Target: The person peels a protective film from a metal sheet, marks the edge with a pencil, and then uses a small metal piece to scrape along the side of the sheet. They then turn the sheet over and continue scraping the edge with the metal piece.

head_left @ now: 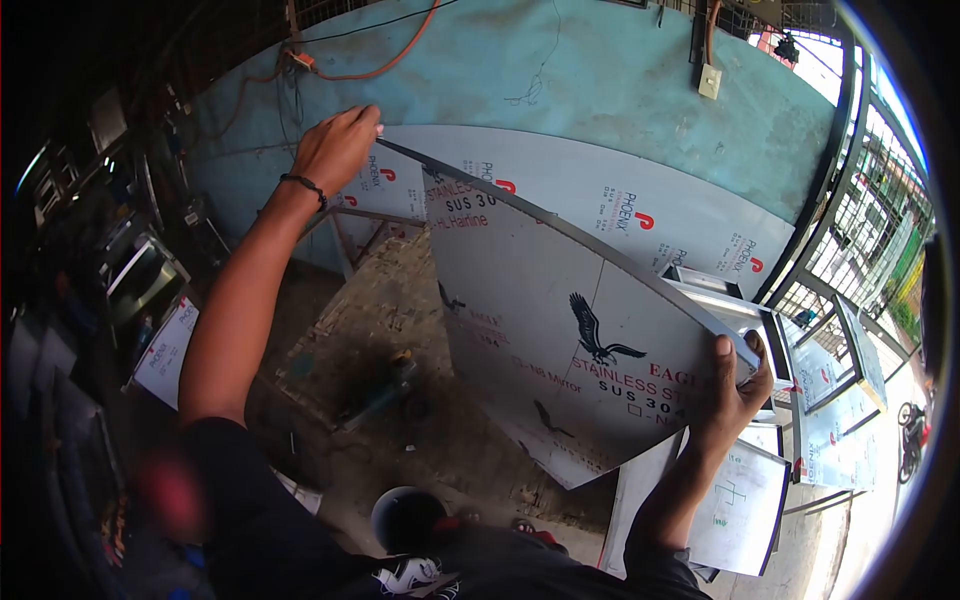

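A stainless steel panel (530, 320), covered in printed protective film with eagle logos, is held up tilted in front of me. My left hand (338, 148) is closed at its far upper-left corner, wrist bent and a dark bracelet below it. At the near right end my right hand (738, 388) grips the same folded top edge, thumb on the printed face and fingers over the far side. Beneath the panel lies a worn wooden worktable (350, 310). A dark power tool (385, 392) rests on it, left of the panel's lower part.
Behind the table, a large film-covered steel sheet (590, 190) leans on a blue wall (480, 70). An orange cord (385, 72) hangs there. Film-covered metal boxes (735, 500) and frames (850, 350) stand at right. A dark round object (408, 515) is near my body. Cluttered metal parts fill the left.
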Demonstrator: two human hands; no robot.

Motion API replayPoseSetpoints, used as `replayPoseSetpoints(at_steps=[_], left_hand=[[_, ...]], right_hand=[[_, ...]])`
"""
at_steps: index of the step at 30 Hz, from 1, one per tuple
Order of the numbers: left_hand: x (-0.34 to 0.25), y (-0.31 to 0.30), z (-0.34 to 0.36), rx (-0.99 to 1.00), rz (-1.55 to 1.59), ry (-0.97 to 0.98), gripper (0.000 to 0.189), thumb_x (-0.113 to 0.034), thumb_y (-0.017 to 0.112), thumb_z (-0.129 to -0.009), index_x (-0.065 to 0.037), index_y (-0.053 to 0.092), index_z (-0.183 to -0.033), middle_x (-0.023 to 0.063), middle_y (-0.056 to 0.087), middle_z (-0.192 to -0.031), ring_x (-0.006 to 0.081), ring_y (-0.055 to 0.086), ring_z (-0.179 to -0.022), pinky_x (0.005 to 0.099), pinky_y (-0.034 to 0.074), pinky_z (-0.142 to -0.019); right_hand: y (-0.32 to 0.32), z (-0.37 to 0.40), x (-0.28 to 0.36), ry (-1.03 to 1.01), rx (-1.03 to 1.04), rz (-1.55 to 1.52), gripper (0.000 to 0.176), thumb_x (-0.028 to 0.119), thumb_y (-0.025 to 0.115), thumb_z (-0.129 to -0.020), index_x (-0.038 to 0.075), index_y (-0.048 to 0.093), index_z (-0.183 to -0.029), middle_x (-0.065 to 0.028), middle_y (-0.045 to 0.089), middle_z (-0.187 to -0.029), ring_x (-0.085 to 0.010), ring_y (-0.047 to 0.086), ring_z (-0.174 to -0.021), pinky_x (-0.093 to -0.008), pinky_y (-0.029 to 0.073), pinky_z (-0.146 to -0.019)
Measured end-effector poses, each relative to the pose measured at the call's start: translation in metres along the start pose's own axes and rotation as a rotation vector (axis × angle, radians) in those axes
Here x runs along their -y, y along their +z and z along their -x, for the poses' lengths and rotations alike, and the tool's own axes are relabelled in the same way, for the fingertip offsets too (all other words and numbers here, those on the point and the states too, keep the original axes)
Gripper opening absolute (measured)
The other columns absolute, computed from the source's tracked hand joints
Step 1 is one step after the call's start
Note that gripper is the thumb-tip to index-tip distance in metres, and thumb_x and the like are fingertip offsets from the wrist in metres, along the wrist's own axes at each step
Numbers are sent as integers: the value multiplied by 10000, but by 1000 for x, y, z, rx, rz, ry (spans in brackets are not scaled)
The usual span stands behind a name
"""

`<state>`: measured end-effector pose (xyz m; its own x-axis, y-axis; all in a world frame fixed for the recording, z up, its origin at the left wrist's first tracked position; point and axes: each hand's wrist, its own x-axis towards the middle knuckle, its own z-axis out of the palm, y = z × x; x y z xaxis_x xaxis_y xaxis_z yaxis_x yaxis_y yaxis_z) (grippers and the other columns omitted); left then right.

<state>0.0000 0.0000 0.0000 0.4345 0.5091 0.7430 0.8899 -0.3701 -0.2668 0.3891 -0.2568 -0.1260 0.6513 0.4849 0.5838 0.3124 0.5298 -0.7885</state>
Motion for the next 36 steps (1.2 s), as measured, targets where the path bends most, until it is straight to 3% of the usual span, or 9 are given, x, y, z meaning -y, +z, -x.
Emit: replayPoseSetpoints(at_steps=[17,22,25,26,29,31,33,35,36], left_hand=[[127,28,26,98,-302,-317,141,-101,485,-973,-14,574,-1040,175,669,-1049,360,667,-962,463,565,-776],[169,21,50,-37,-296,-661,169,-133,464,-992,-23,583,-1038,188,679,-1010,388,660,-988,463,549,-756],[189,23,67,-208,-15,-576,203,-197,490,-1009,-21,587,-977,152,680,-873,303,700,-851,393,528,-661],[182,19,79,-174,291,-548,225,-222,505,-1012,-22,590,-954,106,654,-813,224,675,-776,345,502,-623],[99,-23,126,-87,851,-480,279,-287,560,-1009,-20,603,-941,-13,573,-732,47,558,-640,236,427,-555],[55,-41,170,11,817,-351,242,-260,544,-1016,-32,625,-1006,20,644,-875,45,579,-677,195,409,-547],[-31,-52,248,118,996,-588,212,-220,567,-1004,-20,626,-1038,53,682,-1019,51,597,-698,196,432,-563],[-87,-31,314,160,1003,-732,175,-165,581,-991,-1,617,-1038,90,674,-1145,74,616,-706,226,466,-583],[-114,-15,352,171,951,-762,161,-143,586,-983,6,612,-1039,93,686,-1084,87,620,-700,242,477,-586]], right_hand=[[1,1,-10,-29,-119,63,659,342,789,-830,-147,523,-1183,-150,622,-995,-188,589,-876,-294,463,-849],[3,3,-3,185,-123,95,676,382,779,-836,-119,509,-1202,-160,615,-986,-179,594,-790,-274,481,-774],[-7,-6,-33,72,-175,101,579,418,746,-864,-8,538,-1197,-112,601,-907,-126,585,-759,-251,477,-601],[-21,-16,-59,-130,-149,205,591,438,744,-858,5,540,-1204,-119,608,-919,-131,591,-736,-248,474,-563],[-12,-10,-27,75,-204,142,581,449,728,-867,7,542,-1194,-133,639,-955,-190,632,-764,-274,501,-575],[-14,-12,-24,156,-269,233,577,444,724,-870,7,538,-1198,-171,647,-1067,-220,648,-817,-284,520,-610],[-5,-21,-28,185,-368,188,589,428,663,-919,-9,516,-1285,-213,619,-1202,-265,665,-890,-340,548,-682],[8,-18,-16,62,-296,90,610,400,559,-977,-39,446,-1385,-282,548,-1308,-335,633,-1047,-461,519,-885],[29,-6,-4,-20,-282,87,590,375,454,-1016,-65,424,-1408,-322,510,-1340,-374,558,-1185,-538,383,-1049]])
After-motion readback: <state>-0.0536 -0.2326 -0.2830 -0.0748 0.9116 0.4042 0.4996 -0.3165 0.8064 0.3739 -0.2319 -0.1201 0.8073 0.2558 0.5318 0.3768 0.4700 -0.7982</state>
